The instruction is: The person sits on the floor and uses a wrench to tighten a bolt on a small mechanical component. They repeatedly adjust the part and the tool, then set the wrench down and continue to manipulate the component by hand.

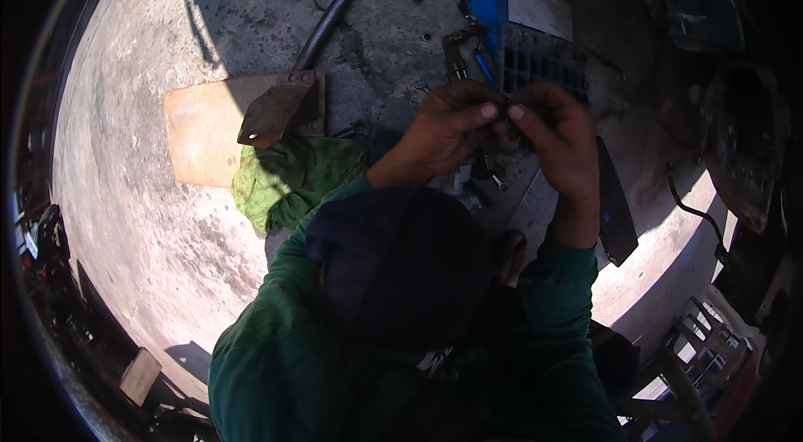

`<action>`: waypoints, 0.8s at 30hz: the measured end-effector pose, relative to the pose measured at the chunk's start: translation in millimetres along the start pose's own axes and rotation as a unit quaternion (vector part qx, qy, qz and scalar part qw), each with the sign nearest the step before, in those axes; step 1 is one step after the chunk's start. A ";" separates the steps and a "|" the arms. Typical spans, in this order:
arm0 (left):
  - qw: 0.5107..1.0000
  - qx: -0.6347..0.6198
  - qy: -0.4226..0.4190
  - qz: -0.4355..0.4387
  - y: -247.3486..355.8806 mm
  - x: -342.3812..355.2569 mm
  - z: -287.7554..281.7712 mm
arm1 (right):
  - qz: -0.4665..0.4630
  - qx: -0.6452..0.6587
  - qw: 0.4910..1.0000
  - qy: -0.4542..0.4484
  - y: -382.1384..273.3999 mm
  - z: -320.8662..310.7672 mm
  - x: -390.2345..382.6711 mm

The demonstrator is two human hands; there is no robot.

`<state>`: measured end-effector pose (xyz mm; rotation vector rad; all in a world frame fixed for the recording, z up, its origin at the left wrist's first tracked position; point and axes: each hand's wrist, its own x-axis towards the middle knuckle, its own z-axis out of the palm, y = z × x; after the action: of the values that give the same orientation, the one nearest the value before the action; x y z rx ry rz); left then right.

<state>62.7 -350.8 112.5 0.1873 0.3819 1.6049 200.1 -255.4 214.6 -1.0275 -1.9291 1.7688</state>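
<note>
My left hand [452,126] and my right hand [556,128] meet over the tools on the floor, thumbs nearly tip to tip. On both hands the fingers are pinched together. Whatever sits between the fingertips is too small and dark to make out. Just beyond the hands lies a black compartmented tray [544,61] with a blue case [485,9] beside it. Below the hands, partly covered by them, is a wrench [500,184] among other metal tools.
To the left, a hammer [330,20] leans its handle toward a tan board [196,128] bearing a dark metal bracket [280,112]. A green cloth [293,178] is bunched nearer. A long dark flat bar [615,212] lies right of my right wrist.
</note>
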 end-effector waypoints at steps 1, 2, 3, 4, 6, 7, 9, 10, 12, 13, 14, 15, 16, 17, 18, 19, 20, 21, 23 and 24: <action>1.000 0.016 0.003 0.009 0.6 -0.3 1.1 | 0.000 -0.008 1.000 -0.002 0.2 -0.3 0.2; 0.999 0.031 0.005 0.018 1.1 -0.6 2.0 | 0.001 -0.015 1.000 -0.003 0.3 -0.8 0.5; 0.999 0.046 0.007 0.027 1.3 -0.5 2.8 | 0.001 -0.023 1.000 -0.004 -0.1 -1.4 0.6; 0.998 0.052 0.009 0.029 1.2 -0.4 2.6 | 0.001 -0.020 1.000 -0.006 -0.3 -1.6 0.5; 0.997 0.065 0.014 0.034 1.0 -0.5 2.1 | 0.002 -0.013 1.000 -0.009 -0.3 -1.5 0.4; 0.997 0.062 0.012 0.035 1.6 -0.9 2.6 | 0.002 -0.009 1.000 -0.010 -0.1 -1.5 0.4; 0.998 0.057 0.009 0.036 2.6 -1.3 4.0 | 0.002 -0.004 1.000 -0.013 1.0 -1.2 0.6; 0.998 0.059 0.013 0.036 2.4 -1.3 4.1 | 0.003 0.000 1.000 -0.013 1.7 -0.9 0.7; 0.997 0.064 0.021 0.035 2.2 -1.5 4.4 | 0.004 0.007 1.000 -0.014 2.8 -0.2 1.0; 0.997 0.061 0.018 0.036 1.8 -1.4 3.8 | 0.005 0.009 1.000 -0.014 3.2 -0.1 1.1; 0.998 0.058 0.015 0.038 1.0 -1.0 2.6 | 0.006 0.011 1.000 -0.015 3.6 -0.2 1.1; 0.998 0.055 0.012 0.039 0.6 -0.8 2.0 | 0.006 0.013 1.000 -0.015 3.8 -0.3 1.1; 0.998 0.055 0.010 0.040 0.7 -1.1 1.9 | 0.008 0.012 1.000 -0.015 3.2 -0.2 0.9; 0.998 0.055 0.009 0.041 0.9 -1.3 1.9 | 0.009 0.011 1.000 -0.014 2.0 -0.2 0.7; 0.998 0.055 0.007 0.041 0.9 -1.4 1.8 | 0.011 0.010 1.000 -0.013 1.4 -0.3 0.5; 0.998 0.056 0.006 0.040 1.0 -1.4 2.0 | 0.009 0.013 1.000 -0.014 1.8 -0.1 0.5; 0.998 0.057 0.006 0.039 1.4 -1.4 2.5 | 0.008 0.017 1.000 -0.014 2.4 0.1 0.4; 0.998 0.058 0.006 0.039 1.5 -1.5 3.1 | 0.006 0.020 1.000 -0.015 2.8 0.3 0.3; 0.997 0.061 0.009 0.040 1.1 -2.1 4.2 | 0.008 0.022 1.000 -0.014 2.2 1.0 -0.1; 0.997 0.062 0.011 0.042 1.2 -2.5 4.7 | 0.009 0.023 1.000 -0.013 1.9 1.3 -0.1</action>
<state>63.4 -352.7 117.6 0.2844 0.4974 1.6673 199.9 -256.5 212.6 -1.0136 -1.8912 1.8374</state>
